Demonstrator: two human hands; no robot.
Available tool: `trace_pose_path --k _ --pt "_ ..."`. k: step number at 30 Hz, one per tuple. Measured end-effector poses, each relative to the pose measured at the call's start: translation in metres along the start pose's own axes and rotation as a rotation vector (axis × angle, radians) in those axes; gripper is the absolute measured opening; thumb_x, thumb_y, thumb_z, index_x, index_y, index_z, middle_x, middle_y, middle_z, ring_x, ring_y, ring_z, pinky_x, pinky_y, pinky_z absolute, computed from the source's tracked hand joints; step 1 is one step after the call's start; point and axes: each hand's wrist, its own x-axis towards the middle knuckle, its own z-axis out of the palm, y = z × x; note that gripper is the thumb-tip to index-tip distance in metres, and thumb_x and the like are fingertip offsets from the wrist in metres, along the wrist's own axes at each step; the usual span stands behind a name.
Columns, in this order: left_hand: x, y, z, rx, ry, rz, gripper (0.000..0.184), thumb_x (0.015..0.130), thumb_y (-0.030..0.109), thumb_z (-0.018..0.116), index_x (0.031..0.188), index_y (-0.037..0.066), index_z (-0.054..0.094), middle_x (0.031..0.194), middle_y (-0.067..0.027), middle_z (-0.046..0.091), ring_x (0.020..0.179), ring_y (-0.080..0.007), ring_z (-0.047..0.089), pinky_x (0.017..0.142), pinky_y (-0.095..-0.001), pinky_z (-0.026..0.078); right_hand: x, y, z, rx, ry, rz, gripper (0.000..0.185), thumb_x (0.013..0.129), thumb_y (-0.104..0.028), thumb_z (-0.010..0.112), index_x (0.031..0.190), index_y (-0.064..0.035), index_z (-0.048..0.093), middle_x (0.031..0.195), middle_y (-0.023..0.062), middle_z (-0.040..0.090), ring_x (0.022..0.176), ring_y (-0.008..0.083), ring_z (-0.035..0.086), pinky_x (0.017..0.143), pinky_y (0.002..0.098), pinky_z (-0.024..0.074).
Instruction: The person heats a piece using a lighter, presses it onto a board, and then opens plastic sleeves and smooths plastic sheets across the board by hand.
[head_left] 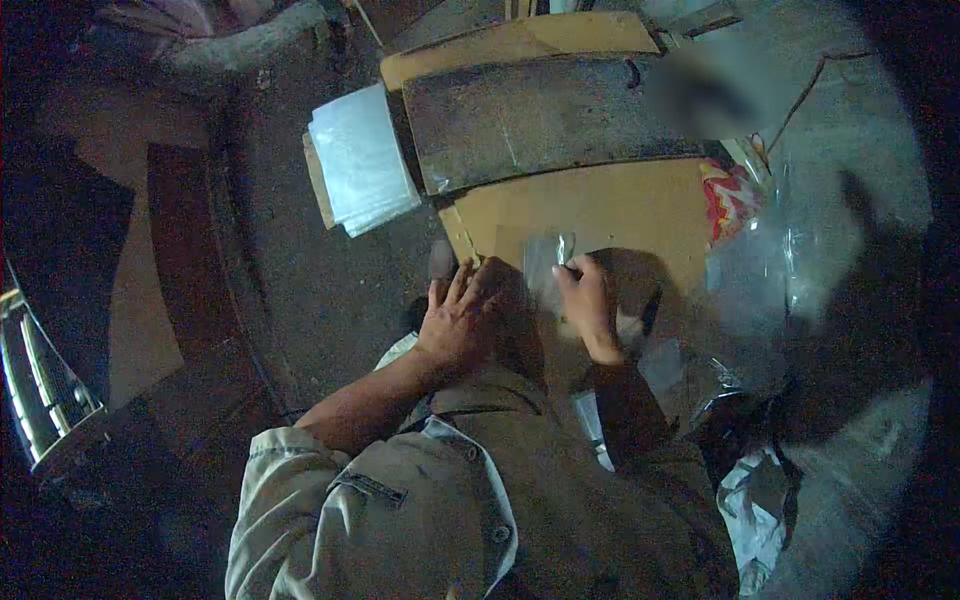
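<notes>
My left hand (pixel 462 315) lies at the near left edge of a brown cardboard sheet (pixel 600 205), fingers stretched out and apart. Just beyond its fingertips is a thin yellowish strip (pixel 467 240), too small to make out. My right hand (pixel 588 300) is closed, thumb against fingers, on a clear plastic sheet (pixel 540 265) that lies over the cardboard. A bright glint shows on the plastic at the fingertips. Shadow hides part of the surface around both hands.
A stack of clear plastic sheets (pixel 365 160) lies on the floor at the left. Behind the cardboard is a dark worn board (pixel 540 115). A red and white wrapper (pixel 728 205) and crumpled clear plastic (pixel 765 270) lie at the right. White crumpled material (pixel 755 510) sits lower right.
</notes>
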Motion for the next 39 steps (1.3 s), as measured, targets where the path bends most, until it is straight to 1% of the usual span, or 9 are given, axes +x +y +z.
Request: trace_pose_path --k 13,15,20,25,27,29,31,34,39 --pt "0.005 0.000 0.002 0.002 0.001 0.011 0.051 0.086 0.038 0.052 0.134 0.024 0.043 0.151 -0.0100 0.010 0.138 -0.0337 0.009 0.100 -0.0656 0.020 0.003 0.002 -0.026 0.142 -0.055 0.166 0.017 0.082 -0.012 0.065 0.090 -0.0014 0.053 0.078 0.0078 0.061 0.073 0.0149 0.056 0.066 0.0294 0.0439" --pt "0.006 0.003 -0.004 -0.041 -0.045 -0.014 0.049 0.087 0.036 0.050 0.134 0.024 0.044 0.151 -0.0103 0.010 0.139 -0.0325 0.009 0.100 -0.0656 0.019 0.004 0.014 -0.014 0.502 0.078 0.117 0.022 0.078 -0.009 0.068 0.092 -0.0018 0.053 0.085 0.0066 0.061 0.077 0.0159 0.056 0.069 0.0287 0.0443" --pt "0.006 -0.002 0.002 -0.024 -0.033 0.000 0.051 0.086 0.035 0.052 0.134 0.020 0.044 0.150 -0.0111 0.012 0.139 -0.0322 0.010 0.101 -0.0634 0.020 0.000 0.022 -0.019 0.620 0.008 0.208 0.026 0.075 -0.011 0.069 0.097 -0.0031 0.056 0.089 0.0067 0.060 0.085 0.0168 0.055 0.078 0.0299 0.0431" --pt "0.010 0.005 -0.025 -0.117 0.018 0.051 0.049 0.083 0.027 0.057 0.129 0.013 0.048 0.146 -0.0134 0.022 0.135 -0.0330 0.019 0.099 -0.0567 0.028 -0.007 -0.019 -0.053 0.568 -0.202 0.209 0.021 0.084 -0.014 0.062 0.101 -0.0022 0.057 0.087 0.0029 0.063 0.072 0.0096 0.059 0.062 0.0225 0.0420" --pt "0.014 0.011 -0.039 -0.427 -0.040 -0.019 0.046 0.082 0.022 0.059 0.126 0.013 0.049 0.140 -0.0149 0.033 0.129 -0.0325 0.031 0.098 -0.0529 0.031 -0.011 -0.037 -0.063 0.609 -0.210 0.194 0.020 0.083 -0.015 0.062 0.099 -0.0021 0.058 0.084 0.0019 0.063 0.071 0.0087 0.058 0.060 0.0217 0.0417" --pt "0.022 0.014 -0.032 -0.532 0.186 0.074 0.045 0.084 0.026 0.060 0.124 0.009 0.050 0.129 -0.0183 0.046 0.119 -0.0342 0.044 0.097 -0.0467 0.035 -0.014 -0.040 -0.066 0.647 -0.216 0.177 0.020 0.083 -0.015 0.063 0.097 -0.0021 0.059 0.081 0.0009 0.063 0.070 0.0078 0.057 0.058 0.0209 0.0414" --pt "0.026 0.021 -0.047 -1.172 0.002 -0.159 0.038 0.087 0.026 0.060 0.118 0.004 0.054 0.118 -0.0158 0.056 0.107 -0.0280 0.055 0.092 -0.0392 0.041 -0.018 -0.038 -0.066 0.716 -0.281 0.165 0.020 0.084 -0.016 0.062 0.099 -0.0020 0.059 0.083 0.0010 0.063 0.072 0.0079 0.057 0.058 0.0217 0.0421" --pt "0.035 0.025 -0.045 -1.537 -0.026 -0.128 0.030 0.091 0.022 0.056 0.110 0.000 0.058 0.108 -0.0106 0.062 0.098 -0.0186 0.058 0.085 -0.0304 0.045 -0.022 -0.043 -0.067 0.632 -0.346 0.137 0.021 0.085 -0.017 0.062 0.099 -0.0031 0.059 0.085 0.0011 0.063 0.073 0.0081 0.058 0.059 0.0220 0.0425" --pt "0.046 0.022 -0.023 -1.588 0.076 -0.061 0.018 0.091 0.012 0.055 0.101 -0.002 0.060 0.095 -0.0058 0.064 0.088 -0.0119 0.058 0.079 -0.0272 0.047 -0.025 -0.047 -0.064 0.648 -0.412 0.166 0.020 0.085 -0.016 0.062 0.101 -0.0046 0.058 0.087 0.0013 0.063 0.073 0.0082 0.058 0.060 0.0214 0.0428"
